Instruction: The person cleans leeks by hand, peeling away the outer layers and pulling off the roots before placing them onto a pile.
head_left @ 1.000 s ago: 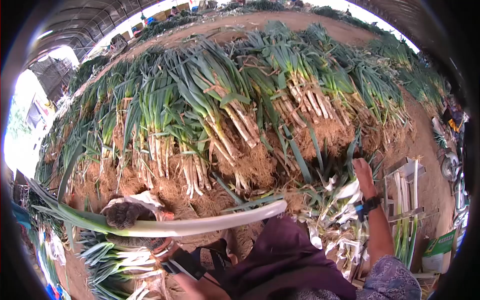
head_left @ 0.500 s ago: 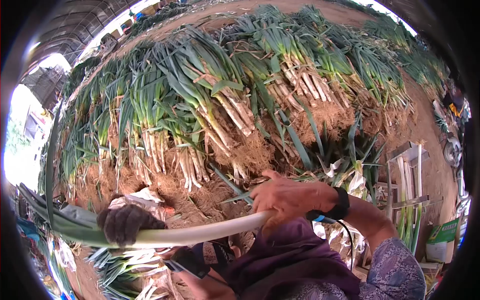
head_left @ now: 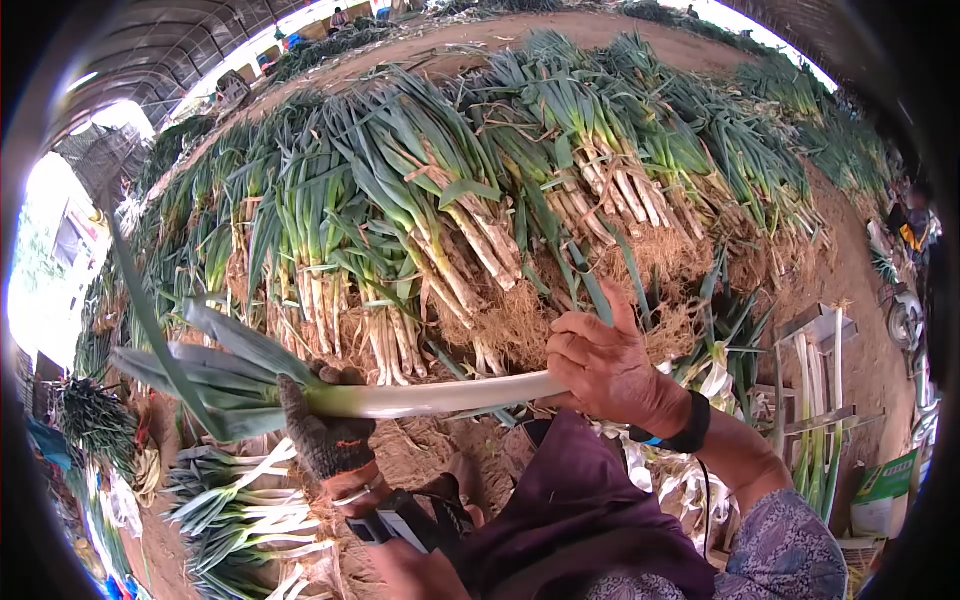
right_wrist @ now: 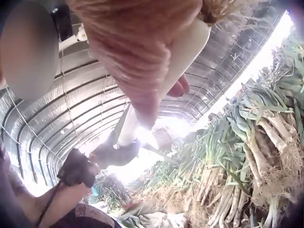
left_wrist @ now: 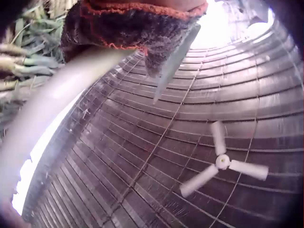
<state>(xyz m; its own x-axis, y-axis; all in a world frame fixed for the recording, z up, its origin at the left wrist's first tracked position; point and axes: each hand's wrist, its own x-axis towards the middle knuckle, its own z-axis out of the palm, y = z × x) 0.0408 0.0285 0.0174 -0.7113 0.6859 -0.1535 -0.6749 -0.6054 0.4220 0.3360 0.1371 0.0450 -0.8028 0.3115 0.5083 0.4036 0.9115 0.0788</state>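
Note:
One long leek point(head_left: 440, 396) lies roughly level across the head view, its green leaves spread at the left. My left hand point(head_left: 328, 425), in a dark knitted glove, grips it where white turns to green. The bare right hand point(head_left: 615, 370) holds the white root end, fingers curled round it and thumb raised. In the right wrist view, the leek's white shaft point(right_wrist: 187, 50) passes beneath my right hand point(right_wrist: 137, 52), with roots beside it. The left wrist view shows the gloved left hand point(left_wrist: 137, 33) round the white stalk point(left_wrist: 52, 95).
Bundled leeks with roots point(head_left: 400, 200) lie in a wide heap ahead. Pale trimmed leeks point(head_left: 260, 510) are piled at the lower left. At the right, a metal rack point(head_left: 820, 420) holds several stalks, beside a green and white box point(head_left: 884, 490). A fan point(left_wrist: 223, 162) hangs overhead.
The right hand has come in from the right side and now grips the leek's root end. The gloved hand has shifted right along with the leek, whose leaves now fan out.

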